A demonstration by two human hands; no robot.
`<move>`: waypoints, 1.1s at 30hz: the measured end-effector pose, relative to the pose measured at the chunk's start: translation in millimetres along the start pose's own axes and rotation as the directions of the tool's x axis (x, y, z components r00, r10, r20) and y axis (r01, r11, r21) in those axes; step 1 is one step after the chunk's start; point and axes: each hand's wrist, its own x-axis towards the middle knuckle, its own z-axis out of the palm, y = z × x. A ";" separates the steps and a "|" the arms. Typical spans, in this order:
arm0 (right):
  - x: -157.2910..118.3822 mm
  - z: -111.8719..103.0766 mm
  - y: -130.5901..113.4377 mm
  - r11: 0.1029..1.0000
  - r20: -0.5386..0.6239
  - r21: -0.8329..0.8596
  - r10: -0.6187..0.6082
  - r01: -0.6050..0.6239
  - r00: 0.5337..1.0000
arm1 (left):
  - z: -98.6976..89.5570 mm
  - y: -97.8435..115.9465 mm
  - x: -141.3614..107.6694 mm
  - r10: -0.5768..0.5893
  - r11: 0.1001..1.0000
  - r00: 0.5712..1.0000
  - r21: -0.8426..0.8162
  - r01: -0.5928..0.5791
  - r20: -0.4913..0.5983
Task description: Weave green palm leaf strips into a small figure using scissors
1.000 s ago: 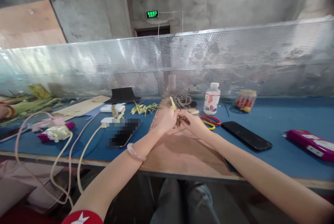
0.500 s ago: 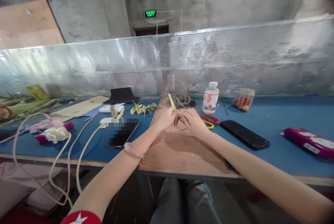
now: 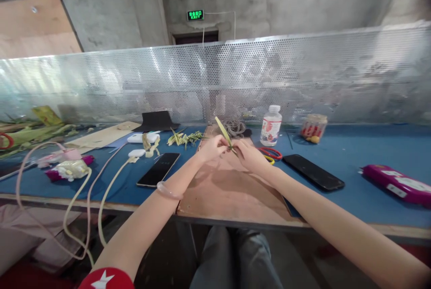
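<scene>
Both hands meet over the brown wooden board. A long, narrow pale-green leaf strip [image 3: 222,128] rises between them, leaning up to the left. My left hand [image 3: 213,149], with a bangle on its wrist, has thumb and fingers pinched at the lower part of the strip. From the other side my right hand [image 3: 249,155] closes its fingers on the strip's lower end, where a small dark green bit shows. The fingertips partly cover that end. Just behind the hands lies a coil of grey cord [image 3: 235,128].
The board [image 3: 232,194] lies on a blue table. To its left are leaf sprigs [image 3: 185,138], a phone [image 3: 159,170] and charging cables [image 3: 111,181]. On the right are scissors [image 3: 271,153], a bottle [image 3: 271,125], a jar [image 3: 314,128], another phone [image 3: 313,171] and a purple packet [image 3: 397,184].
More of the leaf strip shows, and it now tilts further left. My right hand has turned slightly, its fingers drawn in closer at the strip's base. My left hand has shifted a little.
</scene>
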 end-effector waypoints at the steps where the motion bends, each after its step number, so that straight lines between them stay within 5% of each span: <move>1: -0.8 -0.4 0.0 0.999 0.010 -0.032 0.020 -0.020 1.000 | -1.1 0.7 -0.3 0.028 0.999 0.999 0.023 -0.029 0.015; 16: -0.9 -1.0 4.7 0.999 0.028 0.044 0.003 -0.004 1.000 | -2.3 10.2 -3.7 0.105 0.952 0.994 0.285 -0.110 0.033; 23: -0.5 -4.3 2.7 0.982 -0.008 0.172 0.083 -0.080 0.997 | 0.7 7.4 -4.2 0.011 0.999 1.000 0.047 -0.011 -0.006; 27: -1.0 -4.2 1.6 0.974 -0.012 0.191 0.128 -0.124 0.992 | 2.1 13.6 -4.9 -0.118 0.984 0.989 -0.123 0.128 0.087; 33: -1.5 -6.3 -1.7 0.978 -0.021 0.160 0.143 -0.137 0.990 | -0.3 19.6 -7.3 -0.138 0.980 0.986 -0.128 0.150 0.095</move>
